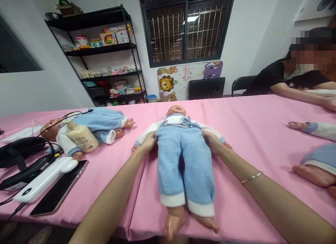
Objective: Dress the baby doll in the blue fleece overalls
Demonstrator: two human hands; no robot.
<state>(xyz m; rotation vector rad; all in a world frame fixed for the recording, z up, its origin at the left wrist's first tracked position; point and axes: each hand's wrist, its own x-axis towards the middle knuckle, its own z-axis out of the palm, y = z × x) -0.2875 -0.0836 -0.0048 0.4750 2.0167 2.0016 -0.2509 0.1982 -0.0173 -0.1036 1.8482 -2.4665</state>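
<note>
A baby doll [183, 160] in fluffy light-blue trousers and a white-sleeved top lies on its back on the pink-covered table [249, 132], feet towards me. My left hand [150, 142] grips its waist on the left side. On the opposite side, my right hand [211, 142] holds the doll's waist the same way. The fingertips of both hands are partly hidden by the trousers and the doll's body. Its arms are spread out to either side, beyond my hands, and its head points to the far table edge.
At left lie another doll [105, 120], a pump bottle [82, 137], a headset [23, 163], a white handheld device [43, 183] and a phone [60, 188]. Further doll limbs [319, 163] show at right, near a seated person [273, 76]. Shelving [102, 50] stands behind.
</note>
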